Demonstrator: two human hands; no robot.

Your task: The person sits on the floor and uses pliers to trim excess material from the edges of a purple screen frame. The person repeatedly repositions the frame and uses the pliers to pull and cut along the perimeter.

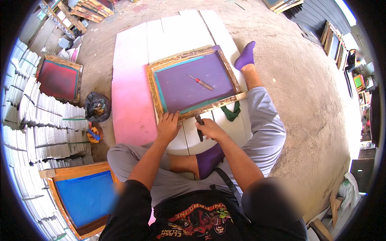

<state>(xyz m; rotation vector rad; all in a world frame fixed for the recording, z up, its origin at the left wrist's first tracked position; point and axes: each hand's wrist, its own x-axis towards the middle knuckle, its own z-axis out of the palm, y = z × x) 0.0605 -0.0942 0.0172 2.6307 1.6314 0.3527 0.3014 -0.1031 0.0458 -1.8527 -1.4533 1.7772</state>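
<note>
A wooden screen frame (154,93) with purple mesh lies tilted slightly on the white boards before me. My left hand (168,127) grips its near left corner, fingers over the wood and thumb below. Just right of it, my right hand (210,129) is closed around black pliers (200,135), whose head points at the frame's near rail. Whether the jaws touch the wood I cannot tell. A screwdriver (200,82) with a red-and-dark handle rests on the mesh. Under the near right rail, a green strap-like piece (231,113) lies partly covered.
White panels (132,52), pink at left, lie under the frame. Paper stacks (44,112) line the left, beside a black bag (97,107), a red screen (59,79) and a blue screen (86,197). My purple-socked foot (245,57) is right of the frame.
</note>
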